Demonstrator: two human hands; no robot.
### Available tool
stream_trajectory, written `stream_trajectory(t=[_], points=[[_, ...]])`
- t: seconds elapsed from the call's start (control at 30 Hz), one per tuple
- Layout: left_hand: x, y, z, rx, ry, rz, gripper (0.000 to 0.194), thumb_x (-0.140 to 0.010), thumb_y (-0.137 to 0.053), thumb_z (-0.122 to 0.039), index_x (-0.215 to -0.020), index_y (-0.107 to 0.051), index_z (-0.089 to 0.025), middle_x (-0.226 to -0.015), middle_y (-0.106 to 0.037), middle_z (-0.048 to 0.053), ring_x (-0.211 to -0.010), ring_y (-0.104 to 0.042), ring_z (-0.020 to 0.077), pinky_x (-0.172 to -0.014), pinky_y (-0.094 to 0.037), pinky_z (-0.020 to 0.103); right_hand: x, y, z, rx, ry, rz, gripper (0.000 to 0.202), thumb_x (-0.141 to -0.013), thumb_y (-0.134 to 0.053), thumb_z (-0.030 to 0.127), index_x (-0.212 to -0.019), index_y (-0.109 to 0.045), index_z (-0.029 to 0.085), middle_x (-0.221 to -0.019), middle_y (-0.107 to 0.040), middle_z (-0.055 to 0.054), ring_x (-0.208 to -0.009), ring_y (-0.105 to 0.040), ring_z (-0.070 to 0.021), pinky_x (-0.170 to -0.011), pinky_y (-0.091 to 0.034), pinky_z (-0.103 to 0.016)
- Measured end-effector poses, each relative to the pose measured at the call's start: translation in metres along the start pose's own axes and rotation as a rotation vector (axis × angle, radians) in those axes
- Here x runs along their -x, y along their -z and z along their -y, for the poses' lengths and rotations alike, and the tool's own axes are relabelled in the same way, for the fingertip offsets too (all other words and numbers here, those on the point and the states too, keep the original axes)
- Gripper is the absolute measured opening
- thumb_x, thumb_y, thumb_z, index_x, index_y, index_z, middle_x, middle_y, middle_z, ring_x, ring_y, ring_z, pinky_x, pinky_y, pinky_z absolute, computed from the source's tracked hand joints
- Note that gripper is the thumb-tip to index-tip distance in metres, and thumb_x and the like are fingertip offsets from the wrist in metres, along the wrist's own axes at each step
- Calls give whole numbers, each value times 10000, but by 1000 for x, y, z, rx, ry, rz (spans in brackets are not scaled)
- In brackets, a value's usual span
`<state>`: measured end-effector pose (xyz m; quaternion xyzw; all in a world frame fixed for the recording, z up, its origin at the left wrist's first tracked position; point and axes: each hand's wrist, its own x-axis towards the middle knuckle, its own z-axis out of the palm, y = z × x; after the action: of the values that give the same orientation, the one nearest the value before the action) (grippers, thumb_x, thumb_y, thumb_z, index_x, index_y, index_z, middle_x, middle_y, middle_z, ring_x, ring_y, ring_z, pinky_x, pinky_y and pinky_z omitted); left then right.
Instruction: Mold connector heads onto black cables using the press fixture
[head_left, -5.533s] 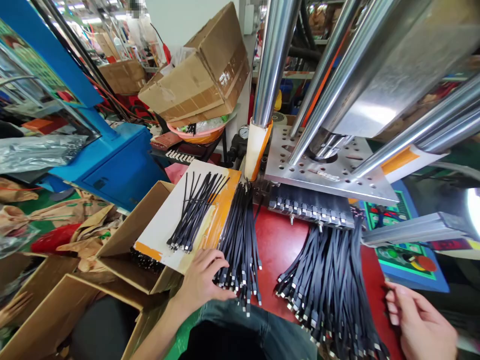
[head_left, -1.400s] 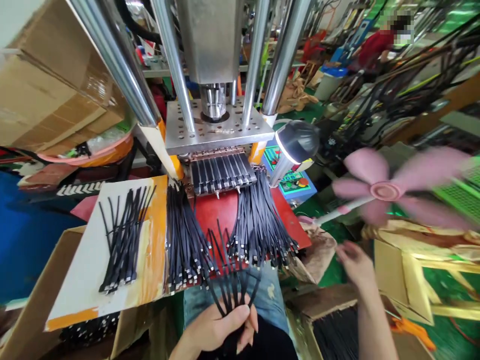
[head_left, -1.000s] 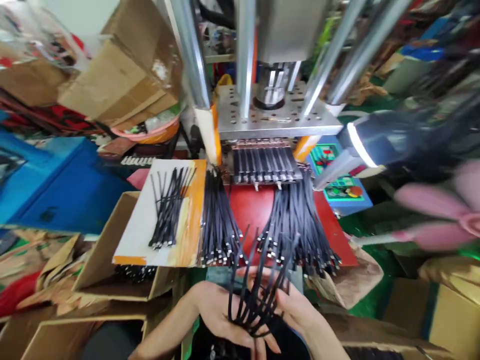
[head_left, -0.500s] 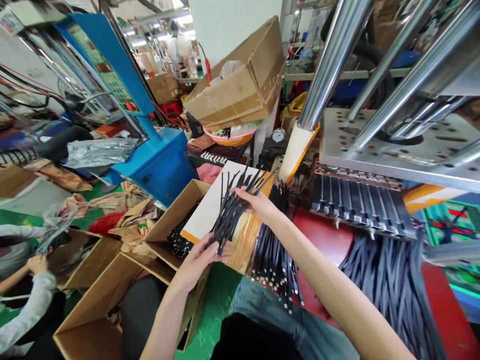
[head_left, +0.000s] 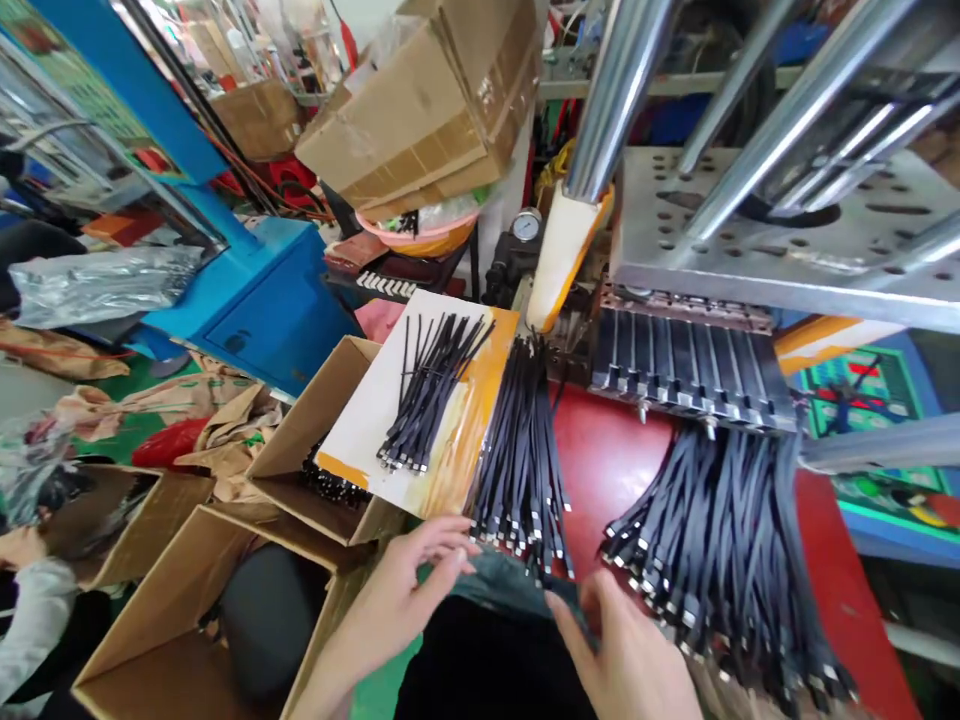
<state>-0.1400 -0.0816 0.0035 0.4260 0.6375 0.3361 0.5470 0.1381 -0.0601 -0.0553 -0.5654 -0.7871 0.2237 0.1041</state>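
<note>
My left hand (head_left: 424, 580) is near the lower edge of the white and orange board (head_left: 360, 410), fingers apart and holding nothing. On the board lies a bundle of black cables (head_left: 431, 395) with metal tips. My right hand (head_left: 615, 640) is lower right, thumb and fingers curved beside the tips of a second cable bundle (head_left: 521, 450); whether it touches a cable is unclear. Farther right, a large bunch of black cables (head_left: 735, 530) hangs from the metal clamp block (head_left: 694, 370) over the red surface (head_left: 607, 450).
Open cardboard boxes (head_left: 157, 610) stand at lower left, one under the board's left side. A metal press plate (head_left: 787, 240) with steel rods is at upper right. A blue cabinet (head_left: 262, 310) stands left. Another person's sleeve (head_left: 37, 620) shows at far left.
Both hands have left the cable bundle, which now lies on the board. My right hand has moved down and right, my left hand slightly down. The camera view has shifted right and down.
</note>
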Motion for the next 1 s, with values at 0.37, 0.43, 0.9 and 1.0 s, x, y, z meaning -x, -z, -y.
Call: stream_trajectory(t=[0.37, 0.43, 0.9, 1.0], points=[[-5, -80, -5, 352, 248, 435, 721, -920, -770, -653, -1461, -605, -204, -1290, -758, 163, -1222, -718, 291, -1117, -510, 451, 15, 7, -1, -499, -70, 70, 280, -1031, -529, 390, -807, -610, 242, -606, -608, 15, -515, -546, -153, -531, -366, -264], [-14, -103, -7, 619, 276, 303, 736, -880, -804, -674, -1406, -644, -185, -1127, -773, 119, -1069, -738, 250, -1017, -547, 398, 38, 14, -13, -735, -130, 299, 316, -963, -650, 483, -771, -659, 231, -618, -613, 17, -545, -532, -140, -527, -364, -247], [-40, -146, -19, -112, -19, 415, 551, -1105, -412, -575, -1112, -772, -158, -1043, -860, 131, -923, -819, 262, -952, -582, 372, 49, -5, -18, -1447, -780, -161, 695, -809, -685, 880, -708, -653, 193, -474, -247, 122, -415, -136, -50, -407, -148, -208], [-44, -152, -25, -161, -26, 443, 492, -1106, -428, -501, -1098, -788, -166, -1118, -859, 131, -1018, -822, 278, -985, -574, 372, 72, -3, -20, -1329, -702, -64, 722, -840, -636, 889, -659, -667, 191, -478, -259, 94, -440, -198, -75, -448, -189, -235]])
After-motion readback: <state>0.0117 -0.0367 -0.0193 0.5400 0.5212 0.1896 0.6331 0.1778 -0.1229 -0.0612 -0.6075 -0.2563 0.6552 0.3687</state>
